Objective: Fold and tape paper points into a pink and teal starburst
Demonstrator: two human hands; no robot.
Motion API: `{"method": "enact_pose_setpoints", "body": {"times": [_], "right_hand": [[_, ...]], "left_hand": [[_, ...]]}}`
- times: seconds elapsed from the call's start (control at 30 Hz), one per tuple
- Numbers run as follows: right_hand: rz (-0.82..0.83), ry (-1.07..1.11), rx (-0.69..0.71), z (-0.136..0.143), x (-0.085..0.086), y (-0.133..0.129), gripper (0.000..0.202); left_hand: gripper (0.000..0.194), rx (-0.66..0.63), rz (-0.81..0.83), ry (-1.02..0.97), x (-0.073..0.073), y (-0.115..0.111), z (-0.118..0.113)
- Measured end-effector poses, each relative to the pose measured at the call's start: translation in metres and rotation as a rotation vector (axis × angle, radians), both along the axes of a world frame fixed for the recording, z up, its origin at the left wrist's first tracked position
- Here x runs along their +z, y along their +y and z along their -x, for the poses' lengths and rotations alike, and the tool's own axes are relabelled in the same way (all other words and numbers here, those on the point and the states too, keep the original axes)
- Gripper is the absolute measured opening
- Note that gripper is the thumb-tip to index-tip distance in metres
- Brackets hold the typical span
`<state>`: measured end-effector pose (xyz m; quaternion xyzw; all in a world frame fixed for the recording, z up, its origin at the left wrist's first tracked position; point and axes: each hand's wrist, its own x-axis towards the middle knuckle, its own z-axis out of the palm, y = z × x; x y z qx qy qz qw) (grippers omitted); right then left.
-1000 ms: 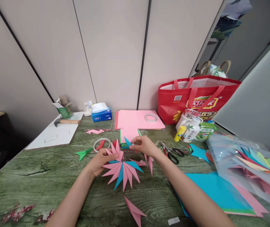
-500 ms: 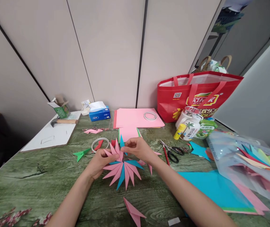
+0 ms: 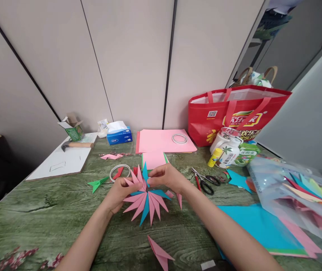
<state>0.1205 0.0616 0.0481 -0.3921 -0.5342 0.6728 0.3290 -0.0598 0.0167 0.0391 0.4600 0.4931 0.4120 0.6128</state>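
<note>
The pink-and-blue star of folded-paper points (image 3: pixel 152 205) sits in front of me, near the middle of the green wood-patterned desk (image 3: pixel 50 222), its points fanning out from a small dark centre. My left hand (image 3: pixel 118 195) has it by the upper-left side, thumb laid across the pink points; the fingers beneath are hidden, so I cannot tell how far under they reach. My right hand (image 3: pixel 166 177) is drawn to a narrow pinch, thumb and fingertips together at the lower right edge of a slender blue folded-paper spike (image 3: pixel 145 171).

The relation that matters most, as I judge it, is between that spike and the star's far rim. The spike's long axis runs almost straight away from me, tip farthest, its lower end close to the centre and just beside the pink points under my left thumb. Whether that end is already seated, I cannot tell. The star's body lies nearer me than my right grip and somewhat left of it; my left hand is closer to its pink upper points.
</note>
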Motion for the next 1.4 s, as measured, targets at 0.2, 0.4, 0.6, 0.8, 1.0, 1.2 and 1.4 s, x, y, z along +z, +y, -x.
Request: {"method": "enact_pose_setpoints", "body": {"times": [0.2,0.4,0.6,0.8,1.0,1.2,1.4], "right_hand": [[0.016,0.045,-0.029,0.006,-0.003,-0.003,0.034],[0.070,0.084,-0.036,0.008,-0.004,-0.005,0.037],[0.068,0.089,-0.053,0.010,-0.003,-0.006,0.036],[0.021,0.082,-0.047,0.011,-0.008,-0.006,0.035],[-0.040,0.061,-0.045,0.011,-0.013,-0.004,0.035],[-0.053,0.059,-0.052,0.012,-0.020,-0.003,0.038],[-0.062,0.046,-0.084,0.014,-0.021,-0.003,0.045]], "left_hand": [[0.013,0.007,0.008,-0.016,0.001,-0.001,-0.002],[0.015,0.003,0.017,-0.036,0.001,-0.001,-0.002],[0.016,0.021,0.023,-0.052,-0.001,0.000,-0.002],[0.014,0.044,0.013,-0.056,-0.003,0.000,-0.002],[0.014,0.053,0.011,-0.062,-0.003,0.000,-0.003],[0.014,0.087,0.003,-0.072,-0.007,-0.001,-0.003],[0.015,0.139,0.012,-0.072,-0.010,0.000,-0.005]]}}
